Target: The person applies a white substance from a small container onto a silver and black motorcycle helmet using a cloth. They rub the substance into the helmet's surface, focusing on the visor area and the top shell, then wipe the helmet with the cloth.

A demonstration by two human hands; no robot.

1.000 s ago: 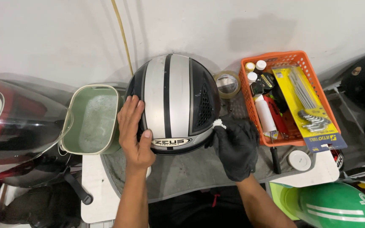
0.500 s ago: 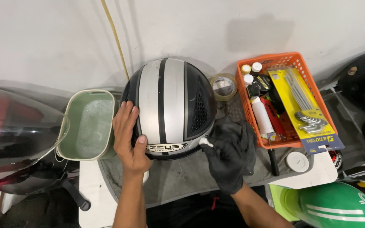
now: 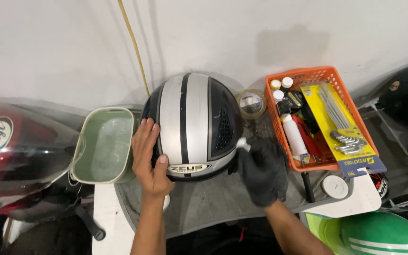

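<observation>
The helmet (image 3: 192,125) sits on a grey mat (image 3: 213,203) on the counter (image 3: 107,222), between a green tub (image 3: 104,144) and an orange basket (image 3: 324,118). The bare left hand (image 3: 149,158) lies flat on its side, fingers released. The gloved right hand (image 3: 260,170) grasps a small white tool (image 3: 242,143) at its vent.

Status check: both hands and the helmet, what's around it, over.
Left hand bare, flat on black-and-silver helmet. Right hand gloved, gripping small white-tipped tool at helmet's side. Green tub left, orange basket right; nothing blocking.
</observation>
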